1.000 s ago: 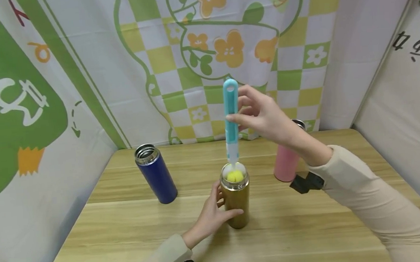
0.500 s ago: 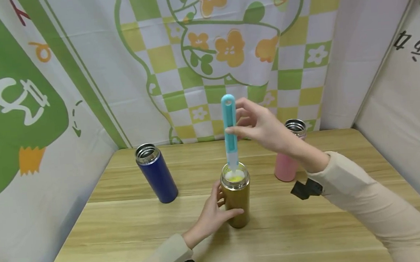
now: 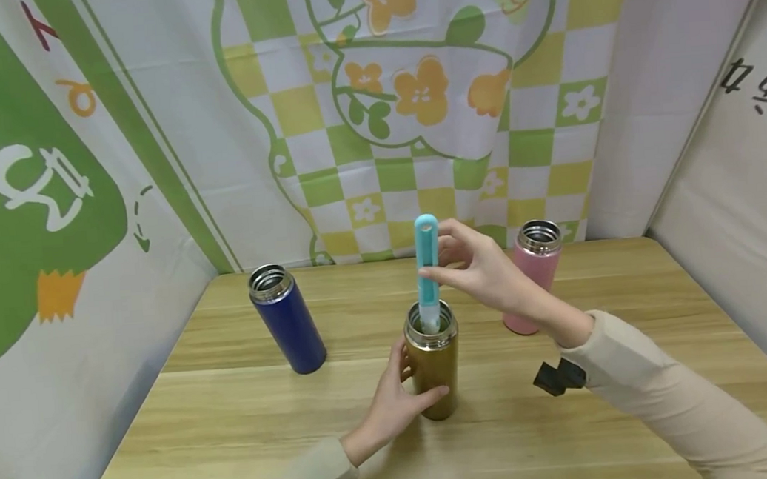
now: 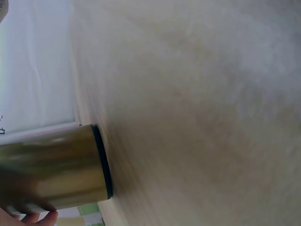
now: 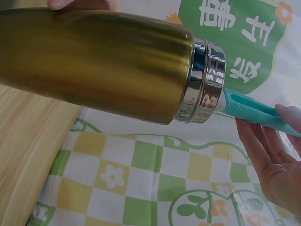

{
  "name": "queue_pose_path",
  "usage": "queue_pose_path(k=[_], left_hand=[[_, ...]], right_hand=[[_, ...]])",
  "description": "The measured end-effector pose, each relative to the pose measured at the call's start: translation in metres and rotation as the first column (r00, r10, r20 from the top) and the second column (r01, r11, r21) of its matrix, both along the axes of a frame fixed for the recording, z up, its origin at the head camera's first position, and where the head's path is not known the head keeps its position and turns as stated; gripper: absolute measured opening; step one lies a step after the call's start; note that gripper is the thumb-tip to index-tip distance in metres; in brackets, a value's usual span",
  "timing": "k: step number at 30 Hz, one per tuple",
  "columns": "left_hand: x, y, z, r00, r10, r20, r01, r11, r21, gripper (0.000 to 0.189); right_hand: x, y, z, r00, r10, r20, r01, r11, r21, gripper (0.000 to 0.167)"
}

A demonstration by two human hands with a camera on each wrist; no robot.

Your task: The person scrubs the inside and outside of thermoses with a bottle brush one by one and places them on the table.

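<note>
A gold vacuum flask (image 3: 435, 373) without a lid stands upright on the wooden table. Low around its side, my left hand (image 3: 395, 402) grips it, thumb across the front. My right hand (image 3: 475, 263) pinches the turquoise handle of a bottle brush (image 3: 428, 259) between thumb and fingers. The brush stands upright in the flask's mouth; its head is hidden inside. In the right wrist view the handle (image 5: 254, 112) comes out of the flask's shiny steel neck (image 5: 202, 82). The left wrist view shows the flask's dark base rim (image 4: 103, 162) on the table.
An uncapped blue flask (image 3: 289, 324) stands to the left. Behind my right forearm is an uncapped pink flask (image 3: 535, 258), partly covered by it. The wooden table (image 3: 236, 428) ends at a patterned cloth (image 3: 386, 180) at the back.
My right hand has moved down with the brush, and its yellow sponge head has gone from the flask's mouth into the inside. The left hand keeps its hold on the flask.
</note>
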State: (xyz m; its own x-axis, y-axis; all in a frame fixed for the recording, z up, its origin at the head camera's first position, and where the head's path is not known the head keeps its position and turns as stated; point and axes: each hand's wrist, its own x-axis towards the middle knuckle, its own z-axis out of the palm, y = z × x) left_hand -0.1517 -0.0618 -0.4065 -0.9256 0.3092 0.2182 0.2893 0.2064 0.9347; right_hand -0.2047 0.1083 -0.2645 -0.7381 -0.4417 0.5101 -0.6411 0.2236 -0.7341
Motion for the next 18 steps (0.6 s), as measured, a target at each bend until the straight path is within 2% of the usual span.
queue_pose_path(k=[8, 13, 18], left_hand=[[-0.013, 0.001, -0.032, 0.997, 0.045, -0.058, -0.045, 0.999, 0.004, 0.088], [-0.015, 0.001, -0.035, 0.993, 0.048, -0.104, -0.047, 0.999, 0.012, 0.086], [-0.014, 0.0, -0.03, 0.99, 0.07, -0.124, -0.073, 0.997, -0.017, 0.087]], right_hand=[[0.001, 0.002, -0.004, 1.0, 0.004, 0.016, -0.003, 0.999, -0.044, 0.034], [0.003, 0.007, -0.006, 0.999, -0.023, 0.022, 0.025, 0.998, -0.055, 0.035], [0.004, 0.016, -0.011, 0.999, -0.017, 0.052, 0.024, 0.989, -0.145, 0.035]])
